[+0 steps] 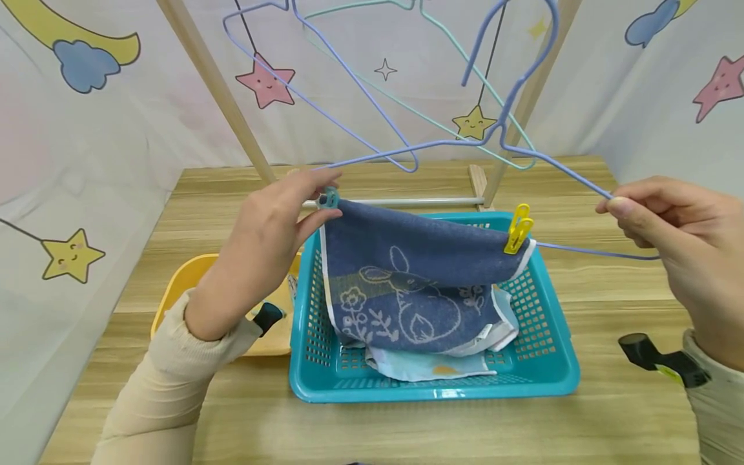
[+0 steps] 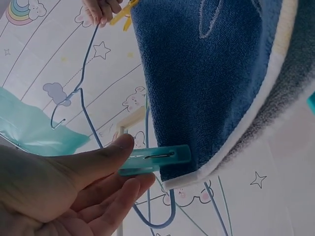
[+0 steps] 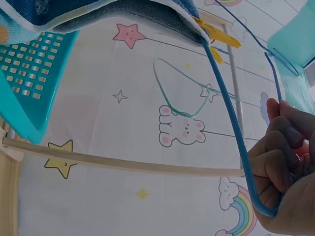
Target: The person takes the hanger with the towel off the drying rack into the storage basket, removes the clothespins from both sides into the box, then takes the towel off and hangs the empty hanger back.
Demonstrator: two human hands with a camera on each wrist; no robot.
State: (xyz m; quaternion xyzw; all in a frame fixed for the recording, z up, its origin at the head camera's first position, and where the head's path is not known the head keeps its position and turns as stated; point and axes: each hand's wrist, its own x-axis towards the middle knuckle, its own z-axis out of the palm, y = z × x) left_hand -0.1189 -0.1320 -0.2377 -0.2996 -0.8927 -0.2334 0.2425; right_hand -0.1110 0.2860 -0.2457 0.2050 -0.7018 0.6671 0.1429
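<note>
A dark blue towel [image 1: 401, 278] with a rabbit pattern and white edging hangs from a blue wire hanger [image 1: 430, 145]. My left hand [image 1: 264, 236] pinches a teal clothespin [image 2: 157, 158] at the towel's left upper corner; in the left wrist view its far end overlaps the cloth there. A yellow clothespin [image 1: 517, 232] clips the right upper corner. My right hand [image 1: 680, 232] grips the right shoulder of the hanger between thumb and fingers, and the right wrist view shows the hanger's bent end [image 3: 258, 201] lying against the curled fingers.
Below the towel stands a teal basket [image 1: 436, 392] with a light patterned cloth [image 1: 424, 365] inside. A yellow bin [image 1: 192, 271] sits at its left, partly behind my left arm. Further hangers [image 1: 349, 71] hang from a wooden rack [image 1: 217, 84] behind.
</note>
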